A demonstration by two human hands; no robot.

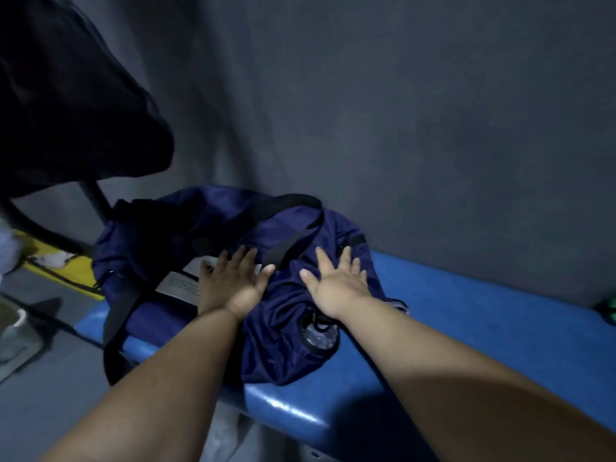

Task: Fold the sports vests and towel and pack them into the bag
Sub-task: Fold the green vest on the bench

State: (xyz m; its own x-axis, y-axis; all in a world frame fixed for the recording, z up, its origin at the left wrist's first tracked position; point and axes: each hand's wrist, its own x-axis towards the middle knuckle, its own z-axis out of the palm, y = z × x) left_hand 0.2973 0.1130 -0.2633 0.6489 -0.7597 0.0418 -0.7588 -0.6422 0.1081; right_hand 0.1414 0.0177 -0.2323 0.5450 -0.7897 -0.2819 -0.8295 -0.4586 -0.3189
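A navy blue bag (pixel 156 241) with black straps lies on the blue padded bench (pixel 466 321), against the grey wall. My left hand (pixel 230 281) lies flat with fingers spread at the bag's opening, over a light folded cloth (pixel 176 283) showing inside. My right hand (pixel 336 281) presses flat, fingers spread, on the crumpled navy fabric just to the right. A patterned round patch (pixel 318 338) shows on the bag's near side below my right wrist.
A dark garment (pixel 66 105) hangs at the upper left from a curved black frame (pixel 50 231). A yellow object (pixel 66 271) sits left of the bag. A green thing (pixel 608 311) lies at the bench's far right. The bench's right half is bare blue padding.
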